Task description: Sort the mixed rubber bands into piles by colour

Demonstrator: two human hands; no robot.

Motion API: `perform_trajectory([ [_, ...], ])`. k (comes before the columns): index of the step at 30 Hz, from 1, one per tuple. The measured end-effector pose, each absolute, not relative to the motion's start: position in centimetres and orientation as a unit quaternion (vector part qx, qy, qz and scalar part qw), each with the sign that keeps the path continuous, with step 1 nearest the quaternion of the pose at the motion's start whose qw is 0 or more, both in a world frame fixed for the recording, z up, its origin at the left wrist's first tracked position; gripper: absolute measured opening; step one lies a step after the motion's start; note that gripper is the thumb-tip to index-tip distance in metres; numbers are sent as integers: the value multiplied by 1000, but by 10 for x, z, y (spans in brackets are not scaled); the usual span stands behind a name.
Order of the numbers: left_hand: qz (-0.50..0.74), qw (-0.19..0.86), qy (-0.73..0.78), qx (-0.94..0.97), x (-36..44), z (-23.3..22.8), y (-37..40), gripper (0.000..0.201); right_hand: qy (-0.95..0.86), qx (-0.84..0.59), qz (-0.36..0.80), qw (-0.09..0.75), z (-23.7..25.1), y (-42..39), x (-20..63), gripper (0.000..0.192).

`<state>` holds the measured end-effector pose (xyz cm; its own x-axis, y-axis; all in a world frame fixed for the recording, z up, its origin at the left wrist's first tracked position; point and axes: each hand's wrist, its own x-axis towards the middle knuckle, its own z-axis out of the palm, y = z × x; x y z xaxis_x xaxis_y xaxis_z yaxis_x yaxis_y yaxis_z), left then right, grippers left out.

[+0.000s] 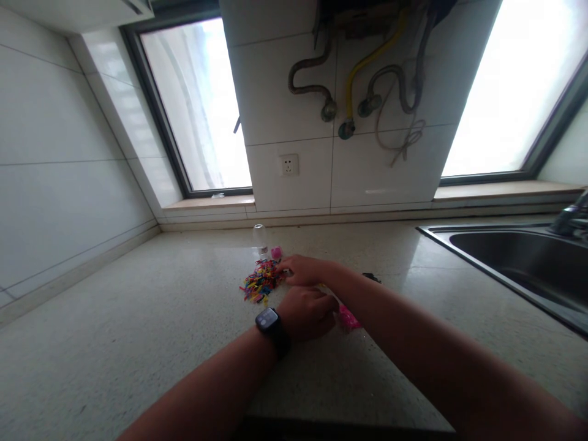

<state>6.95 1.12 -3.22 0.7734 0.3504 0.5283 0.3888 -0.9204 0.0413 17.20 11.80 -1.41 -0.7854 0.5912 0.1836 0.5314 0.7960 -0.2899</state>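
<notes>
A heap of small multicoloured strips, too small to name surely, lies on the counter. At its right edge my right hand reaches in, with the fingers bent down and together onto the pieces; whatever is between them is too small to make out. My left hand, with a black watch on the wrist, is closed just in front of it, beneath the crossing right forearm. Its fingertips are hidden, and so is anything in them. Bright pink material shows beside the left fingers, partly behind the right forearm.
Behind the heap stand a clear plastic bottle and a small pink piece. A dark object lies beyond my right forearm. The speckled counter runs to a metal sink at right and a tiled wall behind.
</notes>
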Motion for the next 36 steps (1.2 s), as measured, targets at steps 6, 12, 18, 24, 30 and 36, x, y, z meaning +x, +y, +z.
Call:
perform_trajectory([
  [6, -261, 30, -205, -943, 70, -30, 10, 15, -933, -298, 122, 159, -24, 123, 179, 48],
  [12, -257, 23, -203, -944, 69, -30, 10, 15, -920, -299, 168, 189, -22, 118, 191, 51],
  [18, -260, 24, -202, -944, 70, -30, 10, 15, -913, -317, 162, 198, -25, 120, 195, 54],
  [24, -263, 39, -200, -943, 70, -33, 12, 11, -935, -268, 130, 191, -31, 125, 183, 47],
  [30, -279, 51, -188, -941, 72, -36, 13, 10, -940, -263, 124, 177, -27, 118, 178, 45],
  [36, -279, 55, -188, -940, 71, -35, 14, 12, -941, -254, 131, 178, -21, 114, 175, 41],
])
